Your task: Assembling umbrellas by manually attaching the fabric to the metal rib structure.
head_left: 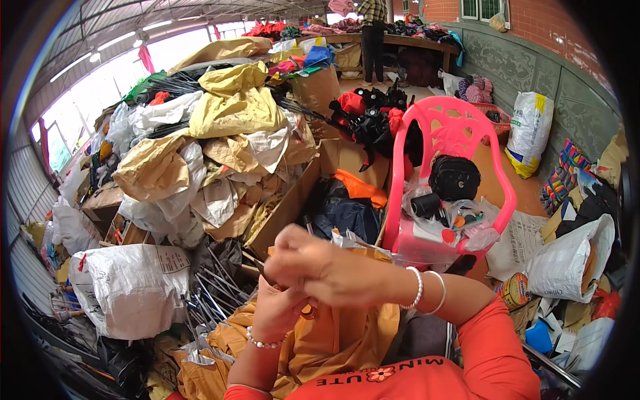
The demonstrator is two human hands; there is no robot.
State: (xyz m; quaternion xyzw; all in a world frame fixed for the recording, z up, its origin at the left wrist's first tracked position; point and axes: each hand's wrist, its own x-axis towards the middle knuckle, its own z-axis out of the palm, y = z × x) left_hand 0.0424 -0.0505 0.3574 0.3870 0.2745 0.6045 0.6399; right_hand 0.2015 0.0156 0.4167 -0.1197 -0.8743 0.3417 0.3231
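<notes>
My right hand (320,268) is curled closed above my left hand, slightly blurred. A thin dark piece shows at its fingers, too small to name. My left hand (277,312) is closed in a pinch just below it, and the two hands touch or nearly touch. What each one grips is mostly hidden. A small shiny orange-brown bit shows beside the left fingers. Under both hands, orange-tan fabric (347,337) lies bunched across my lap.
A pink plastic chair (507,190) at right carries a black bag (455,177) and small items. Thin metal rods (217,287) and a white woven sack (130,290) lie at left. Behind rises a heap of fabric and bags (237,110). A person (373,40) stands at the far table.
</notes>
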